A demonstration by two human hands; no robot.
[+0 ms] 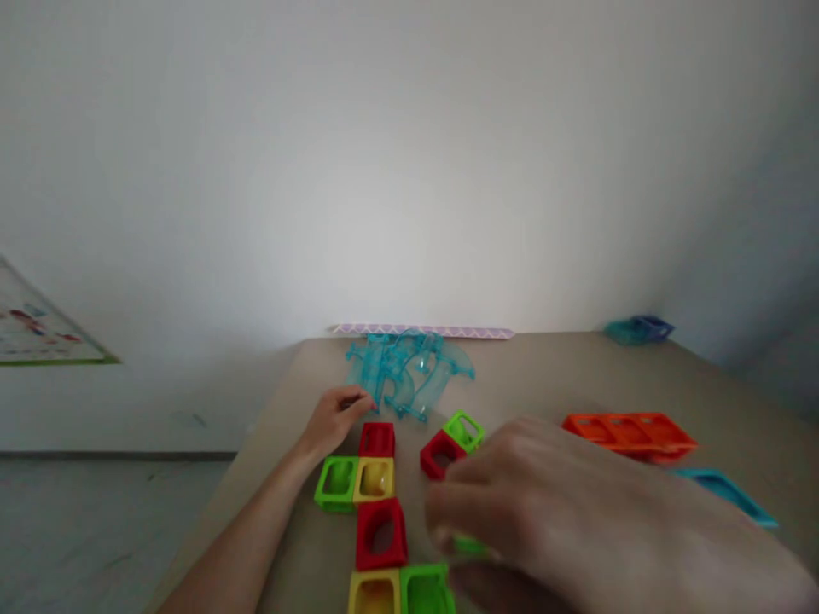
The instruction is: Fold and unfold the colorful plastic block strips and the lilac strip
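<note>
My left hand (336, 418) rests beside the red block (377, 440) at the far end of a row of hollow cube blocks. Its fingers are curled together close to the clear blue track pieces (409, 375); anything inside them is hidden. My right hand (543, 503), large and blurred in front, is closed around a green block (470, 544), of which only a sliver shows. The row also has a green cube (337, 482), a yellow cube (374, 479), a red block with a round hole (381, 533), a yellow cube (374, 593) and a green cube (426, 588).
Past my right fingers lie a red block (441, 454) and a lime-green block (464, 431). On the right are an orange three-part piece (630, 433) and a blue piece (726, 495). A patterned strip (422, 330) lies along the wall; blue and purple pieces (640, 330) sit at the far corner.
</note>
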